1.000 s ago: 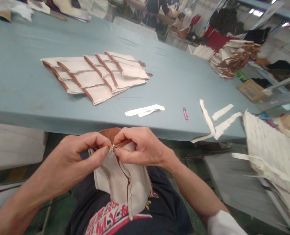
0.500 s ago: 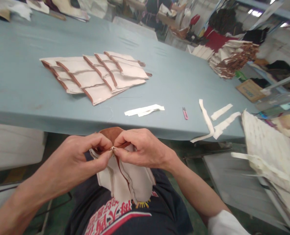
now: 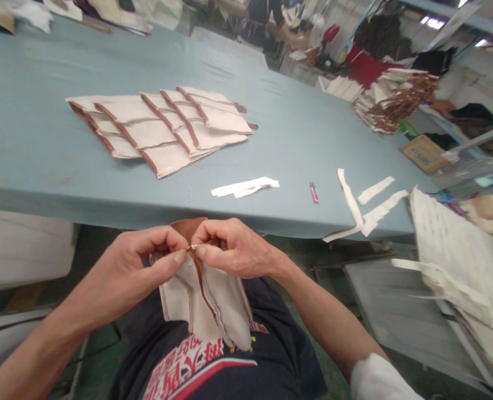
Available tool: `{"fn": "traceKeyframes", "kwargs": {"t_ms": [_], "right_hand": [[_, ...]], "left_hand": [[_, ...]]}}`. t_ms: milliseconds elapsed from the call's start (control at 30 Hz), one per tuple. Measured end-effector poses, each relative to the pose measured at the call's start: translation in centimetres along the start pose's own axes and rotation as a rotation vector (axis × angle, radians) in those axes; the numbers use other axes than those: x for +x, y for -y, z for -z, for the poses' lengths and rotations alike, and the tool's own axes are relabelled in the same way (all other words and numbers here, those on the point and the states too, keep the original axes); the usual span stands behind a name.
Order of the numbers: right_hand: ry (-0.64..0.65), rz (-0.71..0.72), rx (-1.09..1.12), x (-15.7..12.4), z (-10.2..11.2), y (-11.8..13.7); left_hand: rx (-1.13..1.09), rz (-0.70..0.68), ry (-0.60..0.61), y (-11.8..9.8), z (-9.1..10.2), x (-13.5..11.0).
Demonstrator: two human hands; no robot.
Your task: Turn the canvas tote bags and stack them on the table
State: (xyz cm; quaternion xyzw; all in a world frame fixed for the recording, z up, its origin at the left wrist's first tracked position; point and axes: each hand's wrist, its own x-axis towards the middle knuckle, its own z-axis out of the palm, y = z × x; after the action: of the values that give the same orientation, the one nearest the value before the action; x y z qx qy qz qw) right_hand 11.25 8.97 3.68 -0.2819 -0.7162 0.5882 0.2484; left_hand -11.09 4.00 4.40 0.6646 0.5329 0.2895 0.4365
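Close to my body, in front of the table edge, hangs a cream fabric pouch (image 3: 208, 311) with brown trim and stitched seams. Its top edge is pinched between the thumb and fingers of my left hand (image 3: 150, 255). Right beside that, my right hand (image 3: 233, 247) pinches the same edge, the fingertips of both hands nearly touching. A brown flap (image 3: 188, 228) shows behind the fingers. What lies inside the pouch is hidden.
Several similar cream pouches (image 3: 163, 130) lie overlapped on the blue-green table (image 3: 296, 144). Nearer me are white strips (image 3: 246, 188), pink-handled thread snips (image 3: 314, 192) and more strips (image 3: 350, 205). A pile of cream-and-brown pieces (image 3: 396, 97) stands at the far right.
Both hands stay on the pouch edge. My right hand has shifted slightly up and left, and the pouch body has swung a little to the left.
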Motion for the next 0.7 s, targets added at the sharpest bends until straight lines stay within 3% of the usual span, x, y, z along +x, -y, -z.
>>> {"fn": "traceKeyframes", "kwargs": {"t_ms": [233, 467, 567, 700], "right_hand": [[-0.051, 0.062, -0.067, -0.5, 0.1, 0.6], [0.013, 0.114, -0.012, -0.7, 0.4, -0.2], [0.015, 0.117, -0.022, -0.9, 0.7, -0.5], [0.014, 0.12, -0.02, -1.3, 1.0, -0.6]], "left_hand": [[0.117, -0.229, -0.098, -0.6, 0.1, -0.2], [0.333, -0.448, -0.213, 0.0, -0.4, -1.1], [0.402, -0.57, -0.226, 0.2, -0.5, -1.4], [0.467, -0.632, -0.221, 0.2, -0.7, -1.3]]}}
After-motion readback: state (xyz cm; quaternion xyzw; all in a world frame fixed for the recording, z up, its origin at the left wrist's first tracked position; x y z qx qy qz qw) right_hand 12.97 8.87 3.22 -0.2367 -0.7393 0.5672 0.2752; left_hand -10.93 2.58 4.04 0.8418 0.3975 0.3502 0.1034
